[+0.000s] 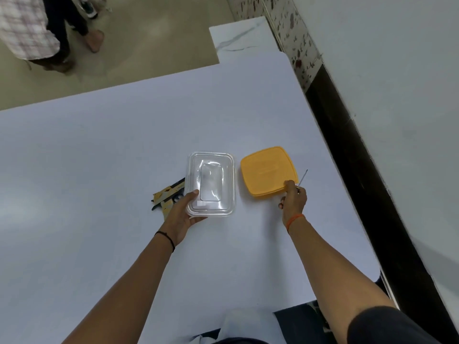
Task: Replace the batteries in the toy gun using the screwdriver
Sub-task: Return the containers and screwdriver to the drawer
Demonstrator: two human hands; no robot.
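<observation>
**Both hands occupied at the clear box, toy gun lying beside it**

I take the clear plastic box [211, 183] as my landmark; it sits near the middle of the pale surface [99, 157] and looks empty, with only its moulded base showing through.

My left hand [182, 214] is wrapped around the near left corner of that box, thumb laid over the rim and the fingers curled underneath, so it grips the box itself. A thin black band [167, 238] circles that wrist.

The toy gun [169, 196], yellow and black in a camouflage pattern, lies flat on the surface just left of the box, touching or almost touching its left wall. My left hand covers part of it, so I cannot tell how much of its grip is hidden.

To the right of the box, close but apart from it, the orange lid [269, 171] lies flat. My right hand [294, 199] is at the lid's near right corner, fingers closed around the screwdriver [303, 177]; its thin metal shaft points up and away from the fist, past the lid's right edge. The thumb rests on or just over the lid's corner. An orange thread [294, 220] is tied at that wrist.
</observation>
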